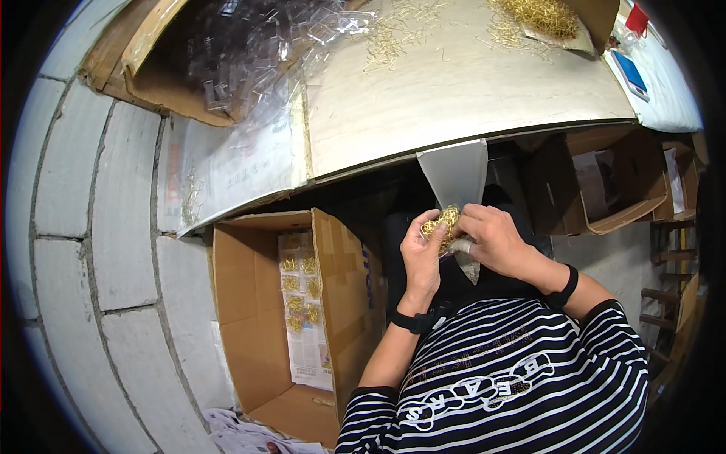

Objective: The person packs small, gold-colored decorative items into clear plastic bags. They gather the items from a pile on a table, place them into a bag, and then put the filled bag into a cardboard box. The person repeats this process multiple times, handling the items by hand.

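Above my lap, my left hand (421, 247) is closed round a clump of small gold-coloured wire hooks (449, 215). Whether a clear case surrounds the clump, I cannot tell. My right hand (493, 238) meets it from the right, its fingers curled and pressed together against the clump's side. What those fingertips pinch is hidden. A pale wrap covers one right finger. Just beyond both hands, a grey-white chute-like panel (456, 170) slopes from the table edge down toward my lap.
Loose gold hooks (393, 41) and a larger pile (541, 17) lie on the pale table (454, 98). Clear plastic cases (249, 57) fill a carton at upper left. An open cardboard box (253, 318) at left holds filled packs (295, 291). More cartons (624, 181) stand at right, below a blue device (629, 72).
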Demonstrator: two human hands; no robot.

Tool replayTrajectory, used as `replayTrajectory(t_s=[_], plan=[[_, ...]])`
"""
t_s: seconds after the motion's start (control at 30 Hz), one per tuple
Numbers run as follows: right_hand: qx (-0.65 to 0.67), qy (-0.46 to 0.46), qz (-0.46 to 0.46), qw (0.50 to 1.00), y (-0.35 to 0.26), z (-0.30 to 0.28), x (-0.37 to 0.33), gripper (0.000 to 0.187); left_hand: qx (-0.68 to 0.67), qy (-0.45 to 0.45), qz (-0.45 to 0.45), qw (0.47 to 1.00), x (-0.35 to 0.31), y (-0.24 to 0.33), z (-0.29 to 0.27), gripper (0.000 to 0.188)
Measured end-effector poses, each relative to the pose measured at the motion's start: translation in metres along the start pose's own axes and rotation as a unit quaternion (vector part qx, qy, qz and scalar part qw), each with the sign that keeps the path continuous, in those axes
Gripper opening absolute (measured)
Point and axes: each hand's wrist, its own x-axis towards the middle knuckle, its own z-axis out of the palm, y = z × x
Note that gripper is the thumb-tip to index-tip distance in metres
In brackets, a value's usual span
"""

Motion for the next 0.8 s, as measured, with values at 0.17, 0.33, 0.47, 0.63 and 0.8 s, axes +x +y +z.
replayTrajectory(t_s=[0.17, 0.33, 0.47, 0.63, 0.8], plan=[[-0.033, -0.028, -0.062, 0.997, -0.005, -0.001, 0.001, 0.013, 0.019, 0.010, -0.047, 0.999, -0.004, 0.020, 0.001, 0.031], [-0.034, -0.030, -0.068, 0.997, -0.019, 0.007, 0.013, 0.017, 0.025, 0.022, -0.012, 0.999, -0.007, 0.030, -0.005, 0.029], [-0.007, -0.072, -0.033, 0.997, -0.036, 0.002, 0.028, 0.020, 0.008, 0.032, 0.003, 0.999, -0.008, 0.042, -0.015, 0.028], [0.008, -0.078, -0.153, 0.985, -0.057, -0.001, 0.039, 0.030, 0.001, 0.048, -0.013, 0.999, -0.016, 0.076, -0.031, 0.028], [-0.023, 0.007, -0.241, 0.970, -0.078, 0.001, 0.058, 0.053, -0.007, 0.054, -0.011, 0.998, -0.025, 0.115, -0.048, 0.029]])
